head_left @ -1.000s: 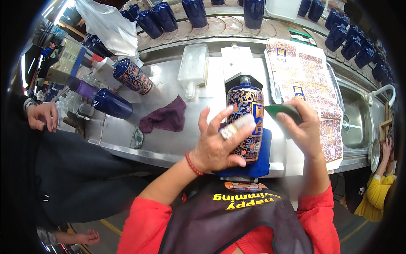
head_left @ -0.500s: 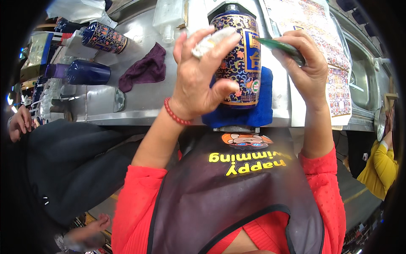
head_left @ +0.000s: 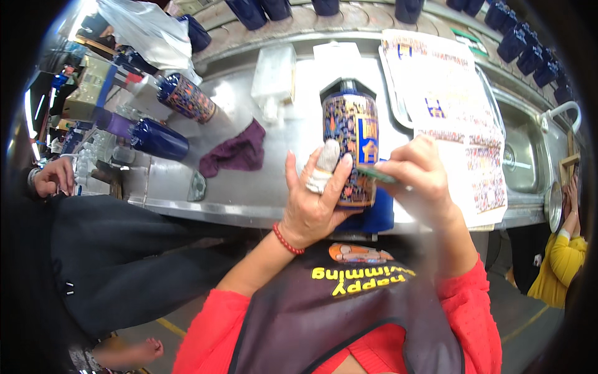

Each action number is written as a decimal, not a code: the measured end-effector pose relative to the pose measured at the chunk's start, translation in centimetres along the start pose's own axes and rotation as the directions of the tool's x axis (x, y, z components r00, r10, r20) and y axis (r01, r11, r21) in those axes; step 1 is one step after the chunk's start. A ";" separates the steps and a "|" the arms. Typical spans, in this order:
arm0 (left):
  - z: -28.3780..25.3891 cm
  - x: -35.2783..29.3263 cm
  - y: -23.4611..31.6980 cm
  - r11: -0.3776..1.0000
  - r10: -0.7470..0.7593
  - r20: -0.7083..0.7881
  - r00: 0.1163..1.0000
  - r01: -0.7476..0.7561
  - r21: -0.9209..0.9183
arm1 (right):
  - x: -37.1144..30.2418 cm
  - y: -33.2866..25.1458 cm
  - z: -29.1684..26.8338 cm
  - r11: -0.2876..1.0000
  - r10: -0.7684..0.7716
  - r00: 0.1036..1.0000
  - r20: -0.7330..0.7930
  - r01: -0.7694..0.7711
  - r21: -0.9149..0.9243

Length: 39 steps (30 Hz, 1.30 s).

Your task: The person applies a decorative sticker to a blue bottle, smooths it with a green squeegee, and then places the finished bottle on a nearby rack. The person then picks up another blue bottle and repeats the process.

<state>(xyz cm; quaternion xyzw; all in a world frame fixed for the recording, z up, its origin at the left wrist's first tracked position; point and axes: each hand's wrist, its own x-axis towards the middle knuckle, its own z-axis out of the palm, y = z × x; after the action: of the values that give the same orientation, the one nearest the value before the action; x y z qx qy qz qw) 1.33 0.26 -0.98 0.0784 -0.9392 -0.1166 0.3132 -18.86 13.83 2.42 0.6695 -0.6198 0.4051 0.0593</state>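
Note:
A dark blue bottle (head_left: 341, 128) with a colourful floral, gold-edged label lies in a dark cradle, its neck pointing away from me. Blue cloth (head_left: 380, 215) shows under its near end. My left hand (head_left: 314, 209) rests against the bottle's left side, fingers spread and stretched, thumb by the near end. A whitish wrap (head_left: 321, 171) covers one of its fingers. My right hand (head_left: 423, 174) is closed on a thin green scraper (head_left: 377, 175), whose edge lies at the label's lower right part. Motion blurs the right wrist.
Printed label sheets (head_left: 458, 106) lie on a tray at right, beside a sink (head_left: 528, 163). To the left are a purple cloth (head_left: 237, 149), a clear bottle (head_left: 274, 78), a labelled bottle (head_left: 187, 98) and a plain blue one (head_left: 159, 138). Blue bottles line the far side. Other people stand left and right.
My left hand has come down from over the bottle to its lower left side. The right hand has brought the scraper from beside the label's top to its lower part. The view has shifted.

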 end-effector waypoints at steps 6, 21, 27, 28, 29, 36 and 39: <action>0.4 -0.4 0.1 0.999 -0.038 -0.006 0.999 0.038 0.017 | 9.9 1.4 -0.8 0.922 0.272 0.899 0.344 -0.346 0.176; 0.9 -0.4 -0.3 0.998 -0.040 -0.004 0.999 0.040 -0.046 | 8.8 5.1 1.5 0.806 0.585 0.804 -0.106 -0.562 0.187; 1.6 -1.6 -0.8 0.982 -0.097 -0.008 0.995 0.094 -0.165 | 6.2 6.1 2.4 0.772 0.567 0.821 -0.062 -0.504 0.388; 1.6 -1.7 -1.1 0.980 -0.090 -0.002 0.996 0.088 -0.176 | 5.9 6.1 2.4 0.805 0.593 0.773 -0.227 -0.571 0.160; 1.7 -1.8 -1.2 0.980 -0.085 -0.006 0.996 0.083 -0.182 | 5.6 6.0 2.2 0.672 0.707 0.697 -0.125 -0.605 0.428; 0.0 -0.4 -1.7 0.993 -0.063 0.055 0.996 0.068 -0.099 | 4.6 4.5 1.6 0.399 0.767 0.642 0.013 -0.492 0.774; -0.1 0.4 -1.0 0.998 -0.010 0.094 0.996 0.016 -0.059 | 5.2 4.4 1.7 0.433 0.738 0.675 0.017 -0.493 0.755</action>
<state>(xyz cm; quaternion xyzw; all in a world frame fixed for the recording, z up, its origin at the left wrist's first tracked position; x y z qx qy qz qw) 1.18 -0.81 -0.98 0.0696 -0.9484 -0.1501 0.2704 -22.40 7.80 2.59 0.2850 -0.5984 0.7031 -0.2576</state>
